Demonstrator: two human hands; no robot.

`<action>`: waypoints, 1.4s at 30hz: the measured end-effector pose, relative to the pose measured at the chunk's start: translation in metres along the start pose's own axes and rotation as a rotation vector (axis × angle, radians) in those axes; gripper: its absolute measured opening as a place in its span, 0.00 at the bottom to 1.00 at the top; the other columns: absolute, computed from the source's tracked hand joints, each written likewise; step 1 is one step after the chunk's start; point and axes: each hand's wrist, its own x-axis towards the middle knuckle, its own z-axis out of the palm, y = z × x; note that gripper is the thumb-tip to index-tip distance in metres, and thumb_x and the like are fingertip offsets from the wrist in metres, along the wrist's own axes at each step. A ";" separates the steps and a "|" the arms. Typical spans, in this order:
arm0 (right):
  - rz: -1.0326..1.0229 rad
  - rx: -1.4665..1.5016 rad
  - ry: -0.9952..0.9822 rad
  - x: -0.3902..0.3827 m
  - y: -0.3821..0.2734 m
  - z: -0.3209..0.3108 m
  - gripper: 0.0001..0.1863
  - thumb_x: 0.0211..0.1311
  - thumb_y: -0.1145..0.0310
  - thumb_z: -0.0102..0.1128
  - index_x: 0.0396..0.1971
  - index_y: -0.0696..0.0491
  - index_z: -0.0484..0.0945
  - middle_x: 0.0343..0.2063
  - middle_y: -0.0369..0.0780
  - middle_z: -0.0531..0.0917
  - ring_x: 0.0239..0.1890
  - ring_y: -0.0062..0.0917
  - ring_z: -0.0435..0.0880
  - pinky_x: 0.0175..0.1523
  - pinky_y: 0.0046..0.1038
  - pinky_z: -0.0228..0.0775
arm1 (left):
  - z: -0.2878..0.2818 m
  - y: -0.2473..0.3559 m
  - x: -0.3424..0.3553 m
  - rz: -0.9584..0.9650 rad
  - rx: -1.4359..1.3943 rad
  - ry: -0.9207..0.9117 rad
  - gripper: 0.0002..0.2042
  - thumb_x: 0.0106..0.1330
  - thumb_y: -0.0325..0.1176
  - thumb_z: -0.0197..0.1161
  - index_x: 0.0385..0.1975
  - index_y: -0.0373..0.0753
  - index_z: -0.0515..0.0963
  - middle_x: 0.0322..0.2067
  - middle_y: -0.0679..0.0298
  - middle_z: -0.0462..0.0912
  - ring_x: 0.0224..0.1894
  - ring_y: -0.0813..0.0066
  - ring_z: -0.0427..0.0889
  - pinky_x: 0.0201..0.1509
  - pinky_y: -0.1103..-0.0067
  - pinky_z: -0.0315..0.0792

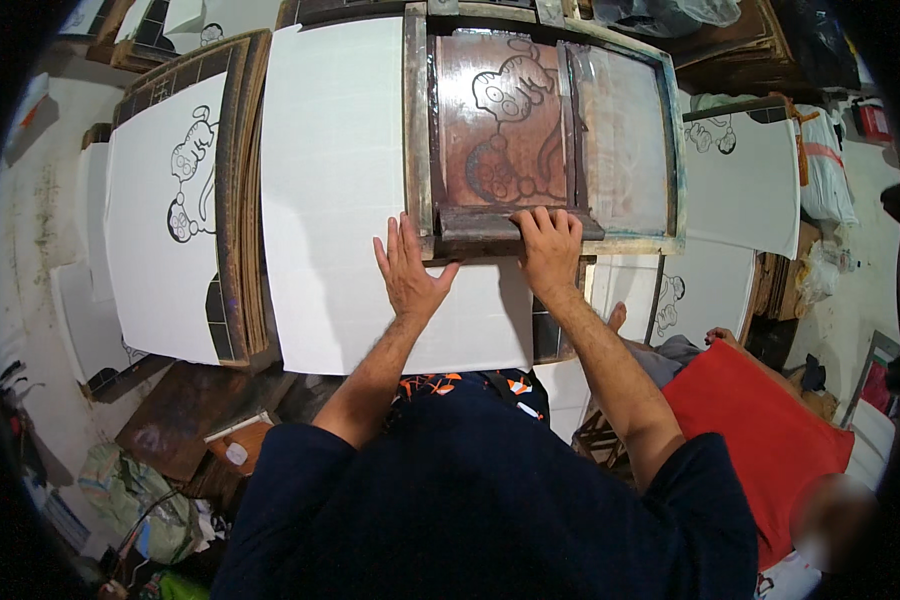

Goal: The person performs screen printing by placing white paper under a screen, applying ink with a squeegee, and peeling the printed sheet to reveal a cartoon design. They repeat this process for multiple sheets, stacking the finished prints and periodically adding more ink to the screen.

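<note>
A wooden-framed printing screen (676, 150) lies over a white cloth panel (340, 180). Two dark cartoon animal figures show through its reddish-brown mesh (460, 110). Along the near end of the mesh rests a dark squeegee (475, 224), wide and bar-shaped. The fingers of my right hand (550, 250) curl over its top edge toward the right. My left hand (413, 275) is spread flat at the frame's near left corner, fingertips by the wooden edge and palm over the white cloth. It holds nothing.
Printed white panels (155, 200) lie on stacked boards (242, 200) at left; more printed panels (740, 180) are at right. Another person in a red shirt (750, 430) sits close by at lower right. Plastic bags (135, 500) lie at lower left.
</note>
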 end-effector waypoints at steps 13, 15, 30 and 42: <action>0.017 0.155 -0.177 0.052 0.019 -0.046 0.18 0.50 0.72 0.67 0.44 0.46 0.81 0.38 0.38 0.81 0.47 0.38 0.77 0.51 0.43 0.63 | -0.023 0.022 0.008 -0.266 -0.438 -0.021 0.55 0.50 0.32 0.83 0.77 0.35 0.53 0.59 0.45 0.80 0.60 0.46 0.81 0.82 0.49 0.39; 0.007 0.151 -0.248 0.044 0.018 -0.047 0.18 0.50 0.72 0.68 0.43 0.46 0.81 0.38 0.38 0.81 0.47 0.38 0.77 0.51 0.43 0.63 | -0.023 0.021 0.007 -0.274 -0.441 -0.020 0.54 0.50 0.31 0.82 0.77 0.34 0.53 0.59 0.45 0.80 0.60 0.46 0.81 0.82 0.49 0.38; -0.072 0.126 0.141 0.306 0.110 0.047 0.12 0.55 0.69 0.68 0.41 0.49 0.82 0.39 0.43 0.85 0.46 0.43 0.82 0.55 0.46 0.68 | -0.031 0.027 0.010 -0.296 -0.453 -0.060 0.53 0.52 0.25 0.80 0.77 0.31 0.51 0.54 0.48 0.85 0.59 0.59 0.84 0.83 0.55 0.35; -0.020 0.121 0.066 0.072 0.044 0.003 0.21 0.49 0.70 0.70 0.46 0.38 0.84 0.42 0.32 0.82 0.48 0.33 0.77 0.56 0.43 0.63 | -0.025 0.023 0.007 -0.307 -0.465 -0.034 0.52 0.52 0.25 0.80 0.76 0.29 0.53 0.51 0.51 0.87 0.54 0.59 0.87 0.83 0.57 0.32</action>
